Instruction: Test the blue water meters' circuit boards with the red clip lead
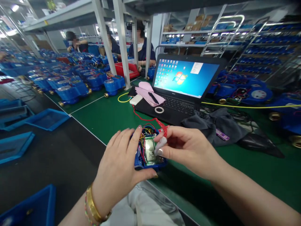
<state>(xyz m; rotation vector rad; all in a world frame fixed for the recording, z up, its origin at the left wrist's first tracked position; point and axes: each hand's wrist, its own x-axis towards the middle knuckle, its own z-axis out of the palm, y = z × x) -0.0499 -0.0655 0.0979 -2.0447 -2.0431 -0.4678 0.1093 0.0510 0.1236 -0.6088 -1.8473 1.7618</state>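
Note:
A blue meter (139,160) with its lid off sits at the near edge of the green bench, showing a green circuit board, a small lit-grey display (150,149) and red and yellow wires. Around its left side curls my left hand (118,157), fingers along the top and thumb at the near edge. My right hand (188,149) pinches the whitish wrapped end (161,145) of a red cable (144,119) over the right side of the board. Its tip, hidden by the fingers, may touch the board; I cannot tell. The cable runs back toward a white box (135,99) beside the laptop.
A laptop (174,106) stands open behind the meter, with pink cloth (147,94), a pen and a ring on it. Grey cloth (213,124) lies right. Several blue meters (72,92) fill the left; blue trays (48,119) lie on the dark surface. People (141,47) work beyond metal posts.

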